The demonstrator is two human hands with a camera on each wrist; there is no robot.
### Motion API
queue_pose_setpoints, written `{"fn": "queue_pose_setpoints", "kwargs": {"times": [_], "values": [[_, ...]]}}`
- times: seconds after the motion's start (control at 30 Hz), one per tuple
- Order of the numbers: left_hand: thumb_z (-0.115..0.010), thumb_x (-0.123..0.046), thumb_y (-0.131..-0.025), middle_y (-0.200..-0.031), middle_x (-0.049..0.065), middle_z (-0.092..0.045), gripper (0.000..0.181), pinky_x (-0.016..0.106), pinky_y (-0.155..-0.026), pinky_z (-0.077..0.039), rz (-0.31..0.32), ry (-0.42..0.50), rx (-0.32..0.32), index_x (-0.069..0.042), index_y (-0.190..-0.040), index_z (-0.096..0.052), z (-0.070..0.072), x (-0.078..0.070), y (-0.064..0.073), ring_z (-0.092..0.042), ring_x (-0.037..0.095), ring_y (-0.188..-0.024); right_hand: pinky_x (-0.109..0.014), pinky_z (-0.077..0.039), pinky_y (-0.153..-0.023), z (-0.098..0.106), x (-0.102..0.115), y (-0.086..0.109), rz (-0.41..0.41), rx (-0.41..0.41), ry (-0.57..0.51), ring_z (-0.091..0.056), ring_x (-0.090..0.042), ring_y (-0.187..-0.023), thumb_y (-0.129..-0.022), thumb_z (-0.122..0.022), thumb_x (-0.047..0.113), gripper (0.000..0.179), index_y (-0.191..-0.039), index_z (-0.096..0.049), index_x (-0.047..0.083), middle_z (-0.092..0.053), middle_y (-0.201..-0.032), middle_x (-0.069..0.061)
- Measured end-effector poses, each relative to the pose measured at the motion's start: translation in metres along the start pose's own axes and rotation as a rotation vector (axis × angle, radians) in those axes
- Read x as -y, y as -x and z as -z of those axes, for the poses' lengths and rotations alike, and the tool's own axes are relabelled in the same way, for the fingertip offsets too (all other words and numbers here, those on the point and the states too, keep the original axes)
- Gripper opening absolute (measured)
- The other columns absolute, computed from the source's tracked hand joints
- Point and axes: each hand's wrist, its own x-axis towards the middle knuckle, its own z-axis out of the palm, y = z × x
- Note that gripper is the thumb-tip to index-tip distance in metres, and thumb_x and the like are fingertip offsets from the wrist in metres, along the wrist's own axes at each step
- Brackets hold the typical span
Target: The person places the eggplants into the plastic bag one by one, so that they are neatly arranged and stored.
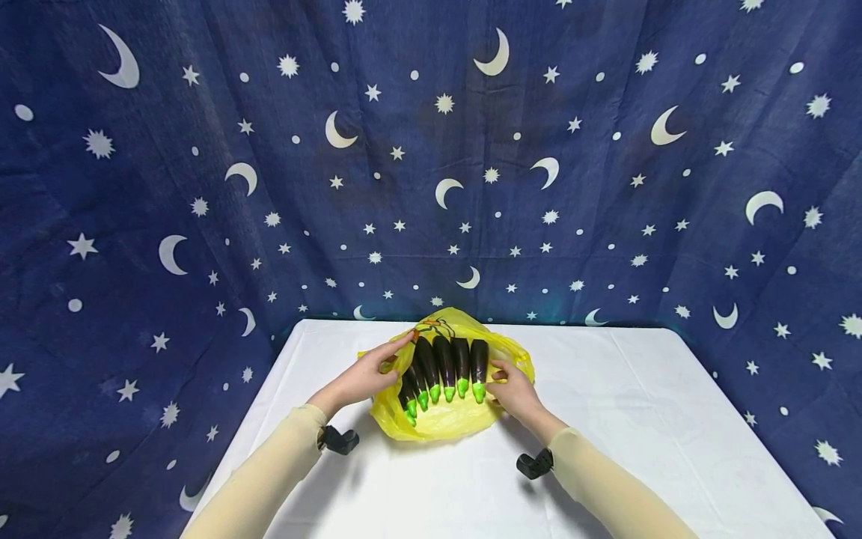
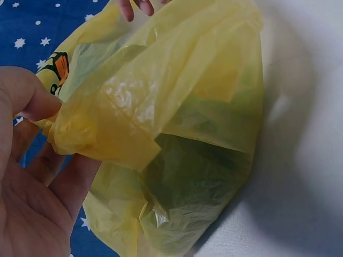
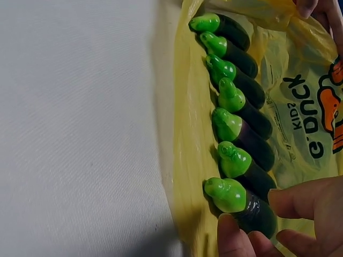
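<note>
A thin yellow plastic bag [image 1: 444, 430] lies on the table with its mouth spread towards me. Several toy-like eggplants [image 1: 447, 363], dark purple and glossy with bright green caps, lie side by side in it, caps towards me. My left hand [image 1: 369, 374] pinches the bag's rim at the left between thumb and fingers; the left wrist view shows the folded yellow film [image 2: 107, 123] there. At the row's right end, my right hand [image 1: 515, 393] reaches in, its digits on both sides of the last eggplant [image 3: 254, 211] in the right wrist view.
A white cloth covers the table [image 1: 606, 412]. Behind it hangs a dark blue curtain [image 1: 417, 157] with moons and stars. Printed duck lettering [image 3: 308, 118] shows on the bag's inner far side. Both wrists carry small black cameras [image 1: 340, 440].
</note>
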Motion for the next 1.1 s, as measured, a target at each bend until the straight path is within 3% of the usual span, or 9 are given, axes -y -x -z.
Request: {"fn": "queue_pose_setpoints", "kwargs": {"times": [0.23,0.37,0.67,0.93,1.1], "values": [[-0.057,-0.003,-0.097,-0.168,-0.003,-0.024,0.077,0.047,-0.114,-0.035,-0.047,-0.059,-0.004,-0.031,-0.163,-0.028,-0.003,0.000,0.002,-0.030,0.022,-0.149,-0.039,-0.059,-0.069,0.010,-0.001,0.007,0.041,0.018,0.037,-0.065,-0.026,-0.083,-0.088,-0.069,0.004,0.063,-0.147,-0.050,-0.004,-0.061,-0.120,-0.024],[-0.057,-0.005,-0.098,-0.167,-0.005,-0.026,0.076,0.047,-0.114,-0.034,-0.052,-0.097,-0.002,-0.033,-0.163,-0.028,-0.004,0.001,0.004,-0.023,0.022,-0.152,-0.039,-0.058,-0.068,0.016,-0.002,0.010,0.046,0.025,0.063,-0.066,-0.029,-0.082,-0.089,-0.069,0.006,0.063,-0.148,-0.049,-0.003,-0.060,-0.123,-0.024],[-0.058,-0.007,-0.100,-0.166,-0.009,-0.025,0.076,0.048,-0.112,-0.035,-0.052,-0.111,-0.005,-0.041,-0.161,-0.028,-0.002,0.001,0.012,-0.022,0.020,-0.152,-0.037,-0.059,-0.069,0.034,-0.004,0.015,0.058,0.017,0.075,-0.065,-0.025,-0.093,-0.091,-0.068,0.005,0.063,-0.149,-0.047,-0.004,-0.059,-0.128,-0.026],[-0.057,-0.008,-0.100,-0.167,-0.006,-0.026,0.074,0.052,-0.118,-0.027,-0.073,-0.157,0.005,-0.036,-0.162,-0.029,0.000,0.006,0.020,-0.020,0.026,-0.154,-0.037,-0.059,-0.070,0.053,-0.005,0.020,0.080,0.005,0.101,-0.066,-0.029,-0.099,-0.093,-0.066,0.006,0.059,-0.148,-0.047,-0.005,-0.058,-0.129,-0.027],[-0.057,-0.004,-0.098,-0.167,-0.001,-0.028,0.075,0.057,-0.117,-0.026,-0.127,-0.190,-0.001,-0.029,-0.163,-0.029,0.001,0.005,0.026,-0.020,0.032,-0.153,-0.036,-0.058,-0.070,0.069,-0.006,0.024,0.105,-0.014,0.187,-0.066,-0.030,-0.100,-0.094,-0.066,0.010,0.059,-0.148,-0.047,-0.004,-0.058,-0.131,-0.027]]}}
